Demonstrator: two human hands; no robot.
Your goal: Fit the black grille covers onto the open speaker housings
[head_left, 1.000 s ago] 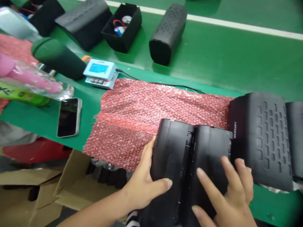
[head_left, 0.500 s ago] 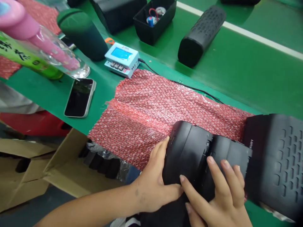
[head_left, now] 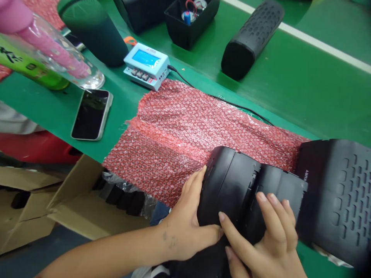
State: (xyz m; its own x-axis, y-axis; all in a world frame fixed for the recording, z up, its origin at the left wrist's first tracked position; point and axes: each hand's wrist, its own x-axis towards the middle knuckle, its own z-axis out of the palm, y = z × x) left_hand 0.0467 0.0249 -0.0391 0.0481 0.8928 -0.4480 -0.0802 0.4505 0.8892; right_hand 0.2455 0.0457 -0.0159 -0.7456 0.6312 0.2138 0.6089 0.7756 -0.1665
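Observation:
Two black plastic shells lie side by side near the table's front edge: the left shell [head_left: 224, 189] and the right shell [head_left: 278, 185]. My left hand [head_left: 188, 224] grips the left shell, fingers along its far left side and thumb across its near part. My right hand [head_left: 269, 239] has its fingers apart, the index fingertip touching the left shell and other fingertips resting on the right shell. Red bubble wrap [head_left: 179, 127] spreads beneath and beyond the shells. Close on the right stands a large black speaker [head_left: 324, 200] with a slotted grille.
A phone [head_left: 91, 116], a light-blue device [head_left: 147, 63] with a cable, bottles [head_left: 58, 50] and a dark green tumbler [head_left: 95, 34] are on the left. Farther back lie an open black housing [head_left: 191, 27] and a black speaker [head_left: 252, 42]. Cardboard boxes [head_left: 84, 200] sit below left.
The view has shifted slightly, so the phone, device and bottles appear a little farther left and higher. Both hands keep nearly the same hold on the shells.

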